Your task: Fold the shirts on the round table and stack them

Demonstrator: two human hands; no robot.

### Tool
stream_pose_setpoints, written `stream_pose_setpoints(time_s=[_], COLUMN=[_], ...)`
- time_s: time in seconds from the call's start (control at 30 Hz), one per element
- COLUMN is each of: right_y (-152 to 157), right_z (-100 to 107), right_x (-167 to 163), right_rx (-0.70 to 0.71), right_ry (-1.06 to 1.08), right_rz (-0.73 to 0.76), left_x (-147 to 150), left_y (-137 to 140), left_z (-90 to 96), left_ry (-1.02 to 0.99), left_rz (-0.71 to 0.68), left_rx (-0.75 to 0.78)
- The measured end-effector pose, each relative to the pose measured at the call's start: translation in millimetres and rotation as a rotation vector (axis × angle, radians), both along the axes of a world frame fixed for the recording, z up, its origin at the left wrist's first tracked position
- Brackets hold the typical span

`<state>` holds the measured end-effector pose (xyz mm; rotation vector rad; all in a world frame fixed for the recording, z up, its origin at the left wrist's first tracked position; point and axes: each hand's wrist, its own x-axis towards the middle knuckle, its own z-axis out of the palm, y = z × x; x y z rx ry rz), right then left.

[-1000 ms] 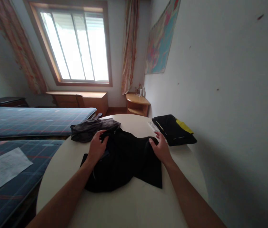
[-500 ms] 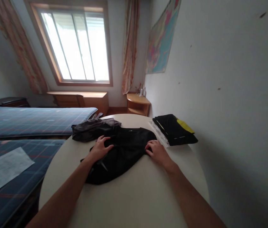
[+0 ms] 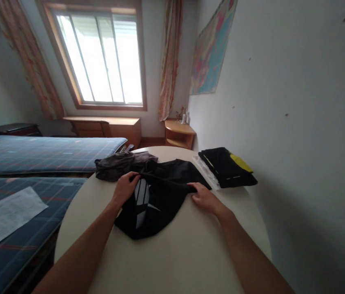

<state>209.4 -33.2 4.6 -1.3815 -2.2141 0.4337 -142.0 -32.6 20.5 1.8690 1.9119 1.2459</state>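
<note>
A black shirt [image 3: 169, 200] with a grey-white print lies spread and rumpled on the round white table [image 3: 166, 261]. My left hand [image 3: 126, 188] pinches its cloth on the left side, lifting a fold just above the print. On the right, my right hand [image 3: 204, 198] has thumb and fingers closed on the shirt's other edge. Between both hands the cloth is drawn into a raised ridge. Behind the shirt, touching it, is a crumpled dark grey garment [image 3: 111, 165].
Folded black clothes with a yellow patch [image 3: 241, 163] lie at the table's right edge, on a pale patterned cloth [image 3: 205, 171], close to the wall. Left of the table are plaid mattresses [image 3: 50, 153], one bearing a paper sheet [image 3: 10, 214]. A wooden corner shelf [image 3: 180, 128] stands beyond.
Both hands have closed on the shirt and raised its cloth between them. The print on the front now shows far more. The view has shifted slightly.
</note>
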Motion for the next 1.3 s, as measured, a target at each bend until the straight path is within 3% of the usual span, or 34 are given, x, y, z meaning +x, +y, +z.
stream_pose_setpoints(time_s=[0.1, 0.23, 0.33, 0.43, 0.57, 0.67, 0.73, 0.83, 0.9, 0.97, 1.1, 1.2, 1.3], right_y=[6, 15, 16, 8, -6, -8, -6, -2, 0, 1, 2, 2, 2], right_z=[-2, -3, 2, 9, 9, 5, 4, 8, 13, 19, 24, 18, 9], right_x=[11, 27, 29, 16, -9, -14, -10, 4, 14, 22, 28, 19, 4], right_rx=[0.018, 0.096, 0.225, 0.3, 0.148, 0.069, 0.068, 0.084, 0.136, 0.245, 0.415, 0.36, 0.234], right_ry=[-0.041, -0.044, 0.018, 0.026, -0.052, -0.101, -0.125, -0.175, -0.163, -0.113, -0.075, -0.09, -0.08], right_rz=[-0.084, -0.262, -0.402, -0.305, -0.049, -0.029, -0.054, -0.108, -0.2, -0.363, -0.609, -0.593, -0.448], left_x=[-21, -38, -30, -13, 3, 5, 4, -1, -9, -19, -36, -33, -17], left_y=[5, 10, 9, 2, -10, -13, -11, -5, 0, 4, 7, 5, -3], left_z=[3.7, 2.8, 0.6, 0.6, 0.1, -4.6, -7.2, -5.1, -1.0, 1.6, -1.6, -2.4, 4.4], left_ry=[-0.159, -0.214, -0.046, 0.177, 0.238, 0.225, 0.197, 0.002, -0.125, -0.184, -0.167, -0.006, 0.188], left_rz=[0.147, 0.242, 0.306, 0.337, 0.174, -0.003, -0.108, -0.226, -0.178, -0.034, 0.173, 0.231, 0.267], left_rx=[0.159, 0.227, 0.226, 0.169, -0.097, -0.265, -0.26, -0.196, -0.126, -0.025, 0.066, 0.122, 0.16])
